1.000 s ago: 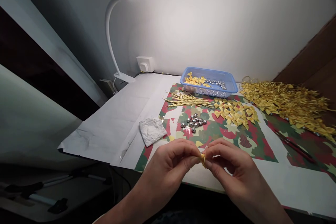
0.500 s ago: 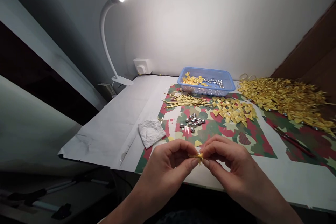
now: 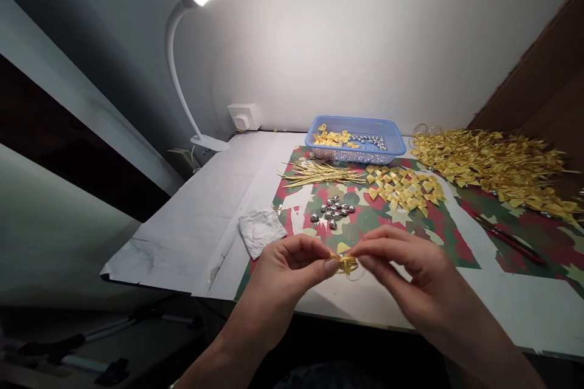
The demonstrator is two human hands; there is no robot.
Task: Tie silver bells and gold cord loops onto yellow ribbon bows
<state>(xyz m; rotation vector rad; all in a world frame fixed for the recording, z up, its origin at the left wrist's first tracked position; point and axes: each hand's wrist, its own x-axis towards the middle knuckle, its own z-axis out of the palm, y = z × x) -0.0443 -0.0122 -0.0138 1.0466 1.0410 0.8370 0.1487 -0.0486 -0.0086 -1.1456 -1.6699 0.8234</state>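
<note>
My left hand (image 3: 287, 273) and my right hand (image 3: 410, 273) meet over the table's front edge, both pinching a small yellow ribbon bow (image 3: 345, 262) with a thin gold tie looping below it. Just beyond the hands lie a cluster of silver bells (image 3: 333, 211), a bundle of gold wire ties (image 3: 322, 173) and a spread of loose yellow bows (image 3: 404, 187), all on camouflage-patterned paper (image 3: 438, 237).
A blue plastic basket (image 3: 314, 140) with bows and bells stands at the back. A large heap of yellow bows (image 3: 497, 164) fills the right side. A crumpled white paper (image 3: 262, 230) lies left, red-handled scissors (image 3: 508, 238) right. A white clamp lamp (image 3: 182, 67) and a wall socket (image 3: 244, 117) stand behind.
Both hands have stayed together on the bow and shifted slightly forward over the table. The right fingers have drawn out a little, and a loop of gold tie now shows under the bow.
</note>
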